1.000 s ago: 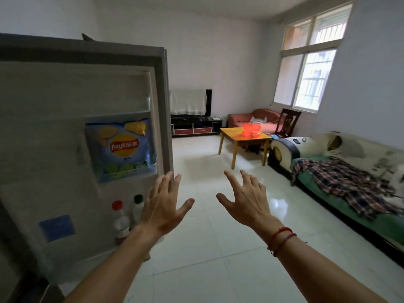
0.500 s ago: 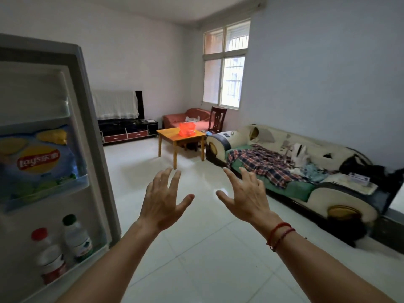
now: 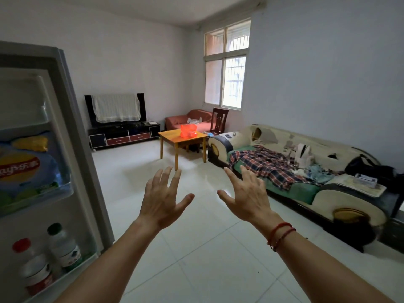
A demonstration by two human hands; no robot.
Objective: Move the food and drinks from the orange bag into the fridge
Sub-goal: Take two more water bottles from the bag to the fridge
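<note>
Your left hand [image 3: 162, 200]: you held it raised in front of you, back toward the camera, fingers straight and spread, thumb out to the side; it held nothing
Your right hand [image 3: 249, 197]: it was raised beside the left and apart from it, fingers spread wide, thumb pointing toward the other hand; it gripped nothing
Wrist cords [image 3: 281, 235]: two red cords circled your right wrist
Orange bag [image 3: 188, 131]: it stood on the yellow wooden table [image 3: 169, 134] across the room, well apart from both your hands
Fridge door [image 3: 72, 119]: it stood open at the left edge of your view, inner side facing you
Door shelves: a blue chips bag [image 3: 26, 169] sat in the middle shelf, and two bottles stood upright side by side in the bottom one, one red-capped [image 3: 35, 267] and one green-capped [image 3: 63, 248]
Sofa [image 3: 358, 215]: it ran along the right wall, one end just beside the table, with a plaid blanket [image 3: 269, 165] draped over its seat
Floor [image 3: 207, 259]: pale glossy tiles lay between you and the table
</note>
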